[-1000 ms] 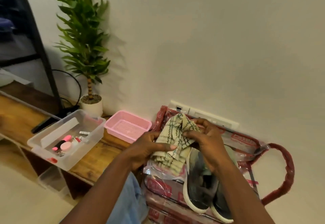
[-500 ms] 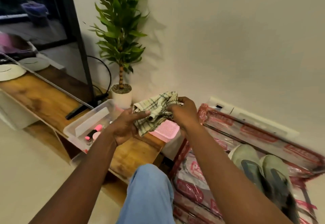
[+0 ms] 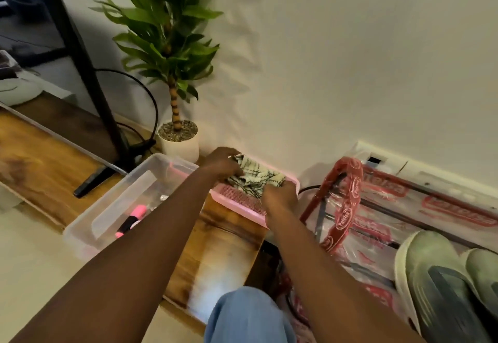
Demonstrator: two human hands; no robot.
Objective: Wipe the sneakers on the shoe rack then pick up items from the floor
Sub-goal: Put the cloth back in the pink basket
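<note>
Grips a crumpled cream-and-green checked cloth (image 3: 256, 178) from two sides: left hand (image 3: 219, 164) curled over its 10 o'clock end, right hand (image 3: 280, 197) curled over its 4 o'clock end. Holds it low inside a shallow pink plastic mesh basket (image 3: 238, 204), over the basket's far half. Under the basket, the 3 o'clock end of a brown wooden bench (image 3: 223, 251). Just beside the basket at 9 o'clock, a clear plastic tub (image 3: 113, 205) with a pink-and-black marker (image 3: 133, 218) inside. At 11 o'clock, against the wall, a leafy green plant in a white pot (image 3: 179, 147). At 4 o'clock from the hands and well apart from them, a pair of pale green, dark-topped sneakers (image 3: 436, 275) on a red-framed shoe rack wrapped in printed clear plastic (image 3: 343, 202). At 6 o'clock, a knee in light blue denim (image 3: 248, 315).
</note>
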